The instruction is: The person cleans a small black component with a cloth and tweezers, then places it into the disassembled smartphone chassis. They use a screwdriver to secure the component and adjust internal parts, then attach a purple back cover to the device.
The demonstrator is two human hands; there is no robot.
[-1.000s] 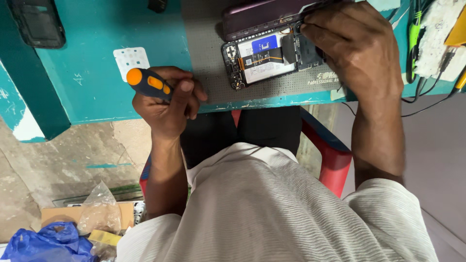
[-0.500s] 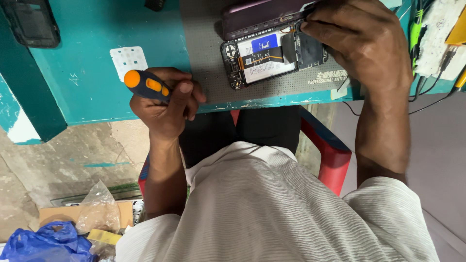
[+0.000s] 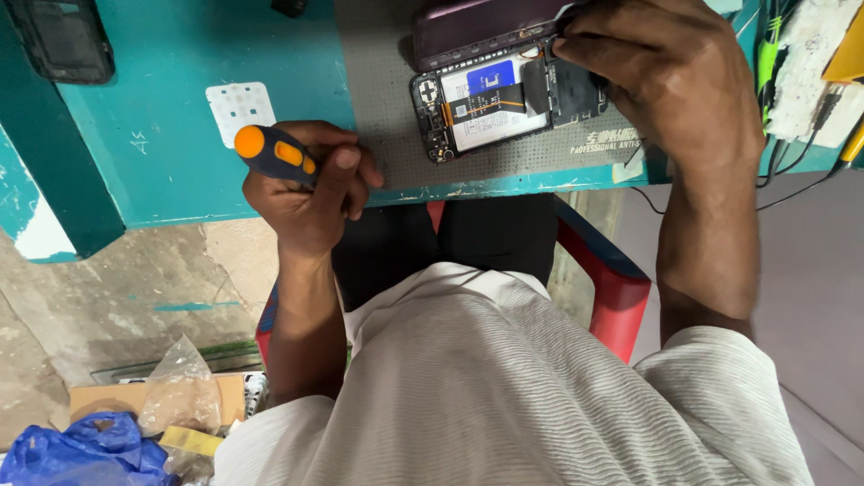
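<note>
1. The left hand (image 3: pixel 306 193) is gripping the orange-and-black screwdriver (image 3: pixel 274 153) in a closed fist, parked at the worktop (image 3: pixel 180 144) edge and kept ready.
2. The right hand (image 3: pixel 666 81) is pinching the opened phone (image 3: pixel 490 103), which is lying on the grey mat (image 3: pixel 378 81), steadying it.

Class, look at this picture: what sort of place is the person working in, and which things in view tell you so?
Probably a small phone-repair bench. An opened phone lies on a grey work mat, the left hand grips a screwdriver, and cables hang at the teal table's edge.
</note>
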